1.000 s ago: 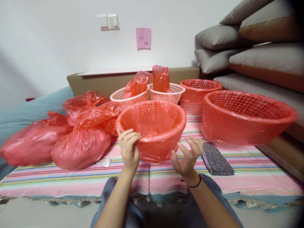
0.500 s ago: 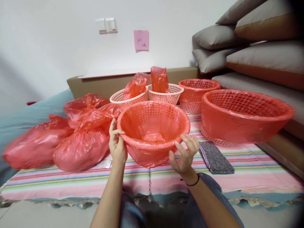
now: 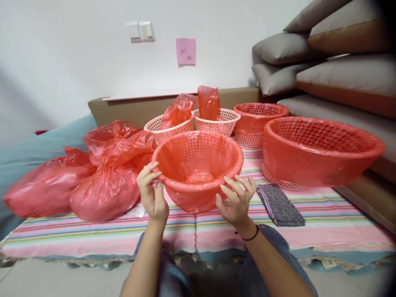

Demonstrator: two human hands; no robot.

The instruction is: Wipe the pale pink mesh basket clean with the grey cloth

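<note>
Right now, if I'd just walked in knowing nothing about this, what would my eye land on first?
Probably the red-lined basket in the middle, with the left hand and the right hand at its rim. Next come the bulging red bags heaped on the left and the larger red-lined basket on the right. Behind that basket, grey-and-brown cushions are stacked high.

Even, fairly bright light; soft shadow on the wall's [image 3: 77, 53] left, glare on red plastic [image 3: 105, 189], edges stretched, right corners dark.
</note>
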